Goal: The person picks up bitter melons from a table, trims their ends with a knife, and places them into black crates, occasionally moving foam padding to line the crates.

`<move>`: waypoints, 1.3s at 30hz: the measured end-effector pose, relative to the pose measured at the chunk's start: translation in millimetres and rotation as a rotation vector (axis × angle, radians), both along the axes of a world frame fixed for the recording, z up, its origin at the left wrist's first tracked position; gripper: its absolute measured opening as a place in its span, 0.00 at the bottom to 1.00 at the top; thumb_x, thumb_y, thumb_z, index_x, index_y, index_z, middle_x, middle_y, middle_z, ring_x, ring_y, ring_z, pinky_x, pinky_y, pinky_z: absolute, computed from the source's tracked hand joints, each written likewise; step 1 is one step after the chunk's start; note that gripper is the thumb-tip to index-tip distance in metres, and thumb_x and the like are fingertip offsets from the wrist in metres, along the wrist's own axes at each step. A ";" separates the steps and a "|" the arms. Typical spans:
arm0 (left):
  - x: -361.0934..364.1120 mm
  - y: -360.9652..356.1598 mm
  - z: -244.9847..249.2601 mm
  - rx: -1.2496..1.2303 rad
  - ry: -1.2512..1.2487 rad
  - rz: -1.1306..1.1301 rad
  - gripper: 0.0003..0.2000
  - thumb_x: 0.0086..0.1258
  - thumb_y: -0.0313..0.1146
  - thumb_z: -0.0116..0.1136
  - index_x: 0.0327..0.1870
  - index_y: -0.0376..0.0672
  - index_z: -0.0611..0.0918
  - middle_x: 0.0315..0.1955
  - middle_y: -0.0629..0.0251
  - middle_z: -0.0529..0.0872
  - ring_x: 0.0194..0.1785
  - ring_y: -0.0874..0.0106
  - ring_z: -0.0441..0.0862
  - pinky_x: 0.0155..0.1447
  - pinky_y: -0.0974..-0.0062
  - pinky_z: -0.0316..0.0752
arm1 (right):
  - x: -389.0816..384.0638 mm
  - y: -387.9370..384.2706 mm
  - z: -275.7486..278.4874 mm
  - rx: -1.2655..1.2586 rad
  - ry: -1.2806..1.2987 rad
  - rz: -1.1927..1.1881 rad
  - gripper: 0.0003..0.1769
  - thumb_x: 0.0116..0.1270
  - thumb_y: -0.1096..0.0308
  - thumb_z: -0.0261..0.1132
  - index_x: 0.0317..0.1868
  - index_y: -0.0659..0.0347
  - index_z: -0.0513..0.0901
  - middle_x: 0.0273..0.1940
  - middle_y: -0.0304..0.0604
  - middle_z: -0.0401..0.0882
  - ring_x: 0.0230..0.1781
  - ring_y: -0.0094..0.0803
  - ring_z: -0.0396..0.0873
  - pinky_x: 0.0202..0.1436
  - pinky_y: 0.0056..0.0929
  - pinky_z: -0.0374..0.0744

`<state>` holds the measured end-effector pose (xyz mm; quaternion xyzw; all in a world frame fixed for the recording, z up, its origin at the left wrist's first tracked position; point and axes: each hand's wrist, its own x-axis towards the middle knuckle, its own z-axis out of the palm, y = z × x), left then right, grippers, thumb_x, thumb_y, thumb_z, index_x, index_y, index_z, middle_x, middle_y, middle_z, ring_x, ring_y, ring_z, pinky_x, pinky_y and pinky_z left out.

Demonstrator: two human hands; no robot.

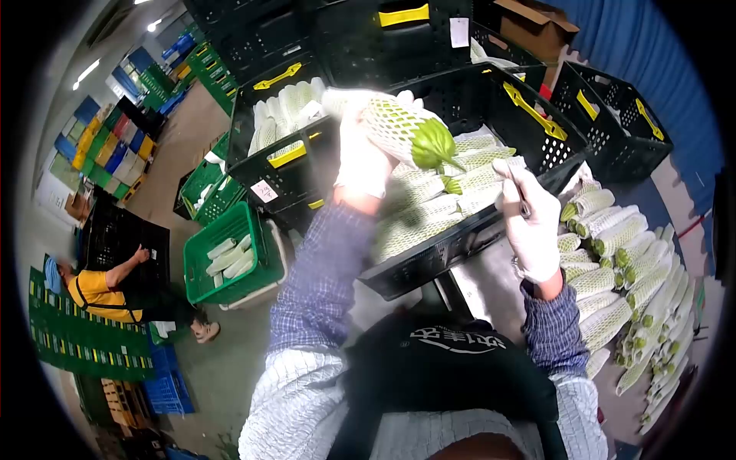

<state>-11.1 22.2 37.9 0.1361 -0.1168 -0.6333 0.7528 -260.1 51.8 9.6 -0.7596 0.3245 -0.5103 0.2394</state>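
My left hand (366, 149), in a white glove, is wrapped round a green vegetable (431, 142) in white foam netting, its stem end pointing right. It is held up over a black crate (429, 264) with netted vegetables (418, 218) lying in rows. My right hand (530, 218), also gloved in white, is at the crate's right front side with its fingers bent together; whatever may be between them is too small to make out.
Many netted vegetables (613, 261) are heaped at the right. Another black crate (287, 172) of them stands left of the near one. A green crate (195, 264) is further left. A person in an orange top (103, 295) stands at the far left.
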 end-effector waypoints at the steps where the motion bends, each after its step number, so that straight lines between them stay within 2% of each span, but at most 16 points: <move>1: -1.6 0.6 -2.1 0.042 0.033 0.010 0.23 0.64 0.44 0.60 0.52 0.35 0.74 0.51 0.46 0.80 0.57 0.49 0.78 0.66 0.50 0.73 | 4.5 -4.2 1.5 -0.088 -0.013 -0.008 0.25 0.58 0.85 0.58 0.57 0.61 0.82 0.34 0.44 0.83 0.28 0.25 0.79 0.37 0.20 0.76; 5: 1.3 -0.8 -18.8 0.041 -0.014 -0.019 0.21 0.73 0.45 0.53 0.56 0.36 0.74 0.53 0.48 0.80 0.59 0.53 0.78 0.67 0.52 0.73 | 16.3 -23.5 12.3 -0.495 0.157 -0.142 0.34 0.48 0.84 0.63 0.60 0.60 0.81 0.36 0.46 0.84 0.32 0.37 0.84 0.39 0.28 0.81; 9: -3.1 1.1 -27.3 0.031 -0.043 -0.050 0.24 0.72 0.45 0.56 0.61 0.35 0.72 0.57 0.48 0.79 0.61 0.53 0.77 0.69 0.54 0.72 | 30.7 -33.8 29.8 -0.681 0.260 -0.222 0.32 0.52 0.81 0.64 0.61 0.55 0.80 0.27 0.37 0.76 0.23 0.32 0.76 0.27 0.29 0.72; 10: 6.5 -9.3 -44.8 0.031 -0.586 0.036 0.25 0.72 0.45 0.57 0.61 0.35 0.71 0.58 0.49 0.78 0.61 0.54 0.77 0.68 0.55 0.73 | 36.1 -40.5 30.3 -0.727 0.280 -0.283 0.29 0.53 0.79 0.66 0.59 0.55 0.81 0.25 0.37 0.76 0.22 0.31 0.76 0.27 0.28 0.73; 12: 1.1 -6.5 -36.5 0.070 -0.783 0.081 0.25 0.72 0.45 0.58 0.62 0.36 0.72 0.58 0.50 0.78 0.60 0.56 0.78 0.66 0.56 0.75 | 43.1 -47.4 31.9 -0.777 0.310 -0.314 0.28 0.54 0.77 0.67 0.59 0.55 0.81 0.25 0.36 0.76 0.22 0.30 0.77 0.26 0.26 0.74; 14: -11.6 8.5 -24.0 0.160 -0.088 0.002 0.25 0.71 0.45 0.59 0.61 0.36 0.73 0.56 0.51 0.80 0.57 0.59 0.80 0.63 0.58 0.78 | 45.2 -54.9 30.6 -0.805 0.328 -0.306 0.28 0.55 0.77 0.67 0.60 0.55 0.81 0.25 0.35 0.77 0.21 0.29 0.77 0.26 0.26 0.74; 17: 1.2 13.4 -46.7 0.073 -0.140 -0.090 0.22 0.73 0.48 0.56 0.55 0.38 0.78 0.49 0.56 0.84 0.48 0.65 0.83 0.54 0.65 0.82 | 34.0 -75.1 27.4 -0.793 0.341 -0.403 0.26 0.61 0.76 0.64 0.62 0.51 0.80 0.33 0.40 0.85 0.25 0.33 0.82 0.30 0.28 0.80; 19: -11.1 19.5 -27.2 0.178 -0.045 -0.056 0.22 0.75 0.51 0.52 0.54 0.40 0.78 0.45 0.60 0.84 0.44 0.68 0.83 0.47 0.69 0.82 | 3.5 -97.0 29.7 -0.254 0.316 -0.514 0.19 0.68 0.70 0.61 0.59 0.56 0.80 0.38 0.47 0.86 0.31 0.40 0.86 0.35 0.30 0.82; 20: -0.5 9.3 -40.2 0.088 0.123 -0.165 0.23 0.74 0.52 0.54 0.54 0.40 0.77 0.44 0.60 0.83 0.45 0.67 0.83 0.49 0.68 0.81 | -14.7 -119.5 12.9 -0.302 0.225 -0.584 0.18 0.68 0.71 0.58 0.57 0.52 0.80 0.33 0.47 0.85 0.31 0.42 0.86 0.33 0.32 0.81; 21: -3.1 11.4 -28.6 0.062 0.004 -0.181 0.24 0.71 0.51 0.57 0.55 0.39 0.75 0.45 0.58 0.82 0.48 0.64 0.82 0.53 0.65 0.79 | -25.5 -139.4 -0.9 -0.450 0.025 -0.460 0.14 0.71 0.69 0.59 0.55 0.54 0.83 0.31 0.41 0.85 0.23 0.31 0.82 0.26 0.26 0.75; 23: -10.9 14.3 -9.3 0.001 -0.197 -0.146 0.27 0.64 0.44 0.63 0.60 0.37 0.73 0.49 0.52 0.81 0.53 0.57 0.79 0.63 0.57 0.74 | -19.0 -98.9 17.7 0.202 -0.198 -0.064 0.13 0.72 0.66 0.60 0.53 0.58 0.85 0.29 0.32 0.82 0.18 0.16 0.70 0.23 0.17 0.66; 25: -16.3 2.7 -2.0 -0.032 -0.076 -0.176 0.28 0.64 0.39 0.64 0.63 0.36 0.72 0.53 0.50 0.81 0.57 0.55 0.79 0.66 0.53 0.72 | -1.5 -58.3 37.8 0.505 -0.209 0.164 0.14 0.73 0.66 0.61 0.54 0.60 0.85 0.29 0.27 0.79 0.20 0.08 0.60 0.23 0.13 0.61; 27: -15.8 -5.3 3.0 -0.164 -0.126 -0.158 0.26 0.63 0.34 0.65 0.61 0.36 0.73 0.55 0.49 0.80 0.59 0.54 0.78 0.68 0.51 0.72 | 17.8 -39.6 41.6 0.659 -0.210 0.274 0.17 0.72 0.63 0.63 0.56 0.61 0.83 0.32 0.29 0.80 0.22 0.10 0.65 0.24 0.13 0.63; 31: -17.9 -11.6 25.2 -0.337 -0.270 -0.091 0.34 0.61 0.34 0.68 0.67 0.35 0.68 0.58 0.45 0.78 0.62 0.52 0.78 0.73 0.49 0.68 | 32.5 -25.6 31.3 0.775 -0.343 0.562 0.31 0.65 0.62 0.71 0.64 0.66 0.74 0.37 0.33 0.79 0.28 0.14 0.69 0.30 0.15 0.67; 35: -7.6 -12.1 48.6 -0.575 -0.311 -0.182 0.46 0.55 0.55 0.74 0.69 0.36 0.65 0.62 0.45 0.73 0.67 0.50 0.72 0.73 0.45 0.67 | 34.0 -18.0 31.8 0.760 -0.423 0.616 0.39 0.58 0.62 0.77 0.66 0.69 0.71 0.43 0.37 0.79 0.35 0.18 0.70 0.38 0.19 0.67; 39: 4.1 -12.7 54.1 -0.477 -0.326 0.056 0.41 0.57 0.48 0.72 0.68 0.38 0.67 0.55 0.54 0.78 0.60 0.57 0.78 0.69 0.47 0.72 | 36.2 -5.1 33.5 0.745 -0.467 0.580 0.40 0.56 0.61 0.78 0.65 0.70 0.72 0.41 0.36 0.79 0.30 0.16 0.68 0.33 0.18 0.65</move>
